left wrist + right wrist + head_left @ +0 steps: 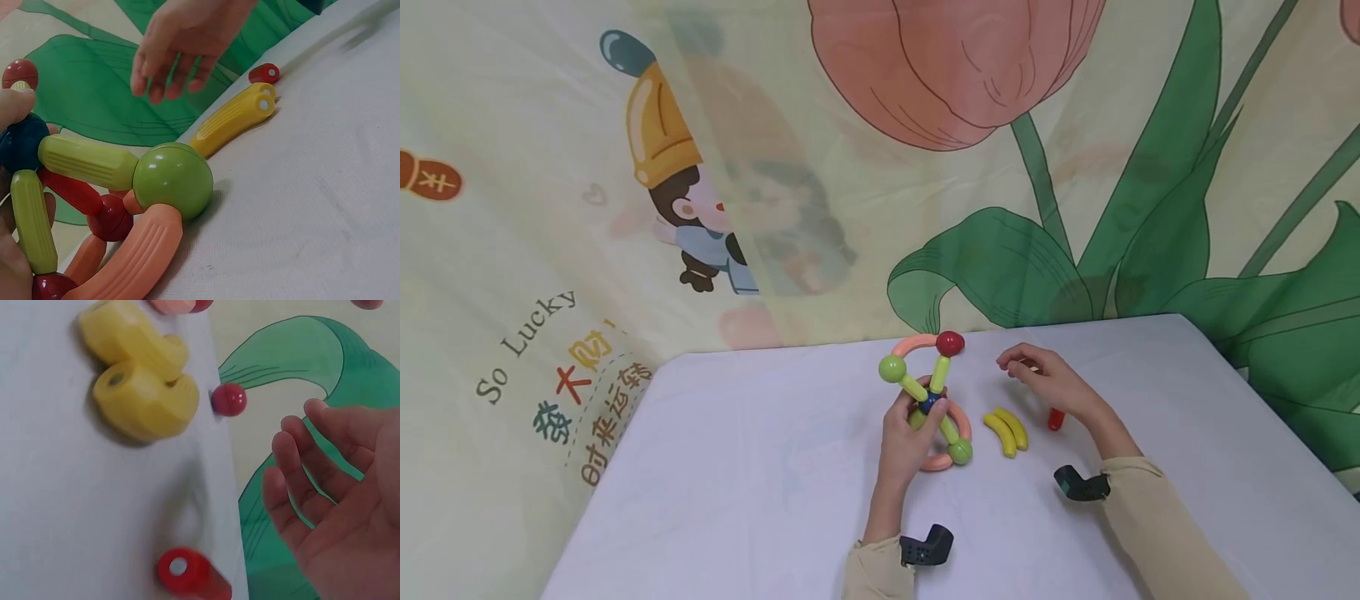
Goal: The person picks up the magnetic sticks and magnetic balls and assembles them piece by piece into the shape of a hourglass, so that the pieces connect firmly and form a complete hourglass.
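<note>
My left hand (pixel 906 442) grips a magnetic stick-and-ball build around its dark blue ball (pixel 931 403). Light green sticks (pixel 87 161) and a red stick (pixel 74 192) run out from that ball. Green balls (pixel 174 181), red balls (pixel 110 217) and curved salmon-pink sticks (pixel 134 256) make up the rest of it. My right hand (pixel 1048 379) hovers over the table to the right of the build, fingers loosely bent and holding nothing. Two yellow curved sticks (pixel 1006 432) lie between the hands. A short red stick (pixel 1056 419) is partly hidden under the right hand.
A white cloth covers the table (pixel 737 467), and a printed curtain (pixel 865 192) hangs right behind its far edge. In the right wrist view a red ball (pixel 229 400) shows near that edge; whether it joins the build, I cannot tell.
</note>
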Tool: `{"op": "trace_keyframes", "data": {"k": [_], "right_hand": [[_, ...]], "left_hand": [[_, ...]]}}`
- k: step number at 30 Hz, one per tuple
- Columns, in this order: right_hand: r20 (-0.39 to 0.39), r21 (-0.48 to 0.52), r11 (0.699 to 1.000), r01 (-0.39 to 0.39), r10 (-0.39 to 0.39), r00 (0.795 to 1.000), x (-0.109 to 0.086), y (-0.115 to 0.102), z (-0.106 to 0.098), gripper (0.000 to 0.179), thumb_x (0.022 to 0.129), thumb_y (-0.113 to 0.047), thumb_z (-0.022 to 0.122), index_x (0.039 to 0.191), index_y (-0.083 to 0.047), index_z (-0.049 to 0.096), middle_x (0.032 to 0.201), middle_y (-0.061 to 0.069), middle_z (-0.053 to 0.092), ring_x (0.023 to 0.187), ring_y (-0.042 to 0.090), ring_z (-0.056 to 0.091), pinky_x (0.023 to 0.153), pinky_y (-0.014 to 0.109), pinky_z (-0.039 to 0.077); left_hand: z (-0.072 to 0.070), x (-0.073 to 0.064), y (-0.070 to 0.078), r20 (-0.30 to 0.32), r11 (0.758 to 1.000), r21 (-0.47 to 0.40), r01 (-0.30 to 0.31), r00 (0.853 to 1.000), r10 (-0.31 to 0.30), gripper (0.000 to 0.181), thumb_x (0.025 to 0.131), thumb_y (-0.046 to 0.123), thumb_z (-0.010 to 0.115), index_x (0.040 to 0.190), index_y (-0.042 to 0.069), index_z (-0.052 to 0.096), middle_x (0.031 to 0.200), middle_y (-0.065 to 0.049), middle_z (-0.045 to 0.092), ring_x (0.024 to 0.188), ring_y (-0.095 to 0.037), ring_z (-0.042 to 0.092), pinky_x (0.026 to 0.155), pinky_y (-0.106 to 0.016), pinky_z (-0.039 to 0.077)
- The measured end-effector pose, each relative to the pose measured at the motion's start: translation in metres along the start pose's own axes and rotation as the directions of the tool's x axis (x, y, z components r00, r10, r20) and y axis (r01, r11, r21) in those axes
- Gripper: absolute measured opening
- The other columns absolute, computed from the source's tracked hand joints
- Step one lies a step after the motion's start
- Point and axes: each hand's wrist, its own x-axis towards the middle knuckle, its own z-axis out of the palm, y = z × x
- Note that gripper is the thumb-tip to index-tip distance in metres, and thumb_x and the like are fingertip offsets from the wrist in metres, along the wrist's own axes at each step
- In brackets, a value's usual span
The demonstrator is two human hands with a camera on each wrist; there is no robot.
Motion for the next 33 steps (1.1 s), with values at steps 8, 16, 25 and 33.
{"op": "trace_keyframes", "data": {"k": [8, 16, 25, 33], "right_hand": [[-0.01, -0.058, 0.998, -0.04, 0.04, 0.999, -0.014, 0.014, -0.005, 0.026, 0.099, -0.025, 0.048, 0.116, -0.009, 0.059, 0.115, 0.011, 0.062, 0.106, 0.026, 0.054, 0.088, 0.039, 0.046], [-0.015, -0.061, 0.997, -0.056, 0.055, 0.998, -0.024, 0.022, -0.007, 0.026, 0.098, -0.026, 0.05, 0.115, -0.008, 0.059, 0.115, 0.011, 0.062, 0.107, 0.027, 0.053, 0.087, 0.036, 0.047], [-0.014, -0.061, 0.993, -0.096, 0.096, 0.995, -0.033, 0.026, -0.008, 0.022, 0.097, -0.023, 0.052, 0.113, -0.009, 0.06, 0.115, 0.011, 0.061, 0.103, 0.027, 0.052, 0.078, 0.027, 0.05], [-0.002, -0.076, 0.993, -0.089, 0.089, 0.996, -0.04, 0.029, -0.009, 0.021, 0.096, -0.019, 0.054, 0.112, -0.008, 0.06, 0.115, 0.011, 0.061, 0.102, 0.027, 0.055, 0.079, 0.028, 0.049]], "left_hand": [[0.001, 0.001, 0.0, 0.008, 1.0, 0.01, -0.009, 1.0, 0.009, 0.036, 0.092, 0.023, 0.062, 0.125, 0.014, 0.055, 0.114, -0.004, 0.068, 0.108, -0.017, 0.061, 0.097, -0.032, 0.046], [0.0, 0.001, -0.001, 0.01, 1.0, 0.013, -0.015, 1.0, 0.015, 0.035, 0.091, 0.023, 0.062, 0.125, 0.014, 0.056, 0.112, -0.003, 0.068, 0.104, -0.015, 0.06, 0.096, -0.033, 0.046], [-0.001, 0.001, -0.001, 0.014, 0.999, 0.022, -0.028, 1.0, 0.028, 0.036, 0.091, 0.024, 0.062, 0.125, 0.013, 0.055, 0.112, -0.003, 0.068, 0.105, -0.015, 0.06, 0.096, -0.03, 0.046], [0.0, 0.0, 0.002, -0.002, 0.999, 0.034, -0.002, 1.0, 0.002, 0.033, 0.091, 0.022, 0.063, 0.122, 0.014, 0.057, 0.11, -0.003, 0.069, 0.103, -0.014, 0.061, 0.095, -0.03, 0.046]]}}
